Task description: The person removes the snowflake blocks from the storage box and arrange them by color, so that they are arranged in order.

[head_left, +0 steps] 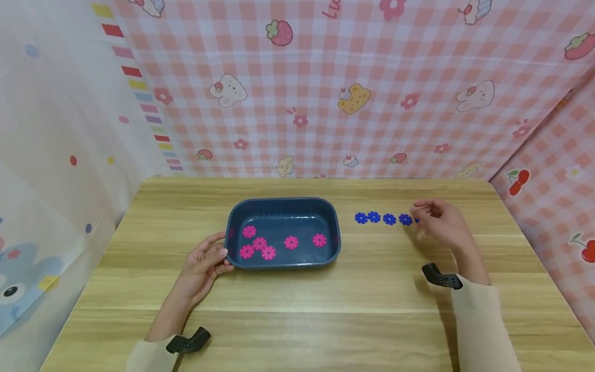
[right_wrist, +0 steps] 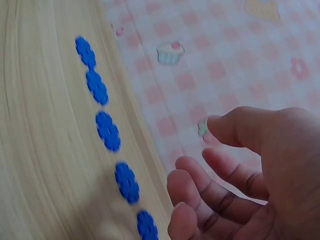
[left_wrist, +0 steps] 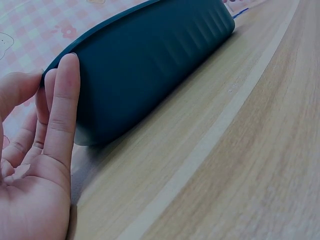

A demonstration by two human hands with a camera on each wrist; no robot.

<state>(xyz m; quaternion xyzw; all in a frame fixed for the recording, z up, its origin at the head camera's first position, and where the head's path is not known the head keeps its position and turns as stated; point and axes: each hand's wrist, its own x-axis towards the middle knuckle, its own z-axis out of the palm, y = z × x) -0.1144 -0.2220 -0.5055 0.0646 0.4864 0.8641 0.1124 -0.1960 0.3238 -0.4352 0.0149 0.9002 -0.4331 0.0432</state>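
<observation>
A dark blue rectangular tray (head_left: pixel 283 266) rests on the table, holding several pink notched plastic discs (head_left: pixel 291 242). My left hand (head_left: pixel 200 268) grips its near left corner, thumb at the rim and fingers against the outer wall; the left wrist view shows these fingers (left_wrist: pixel 62 105) up close. Right of the tray, several blue notched plastic discs (head_left: pixel 389 219) lie in a row, the two leftmost touching. Over the right end of that row is my right hand (head_left: pixel 439 222), partly hiding the last blue disc (right_wrist: pixel 147 226). Its fingers are loosely bent, with nothing between them.
The wood-grain table (head_left: pixel 297 320) extends in front of the tray. A pink checked cloth (head_left: pixel 297 93) stands along the back edge, with more patterned cloth at both sides. Black wrist mounts (head_left: pixel 188 342) sit at both sleeve cuffs.
</observation>
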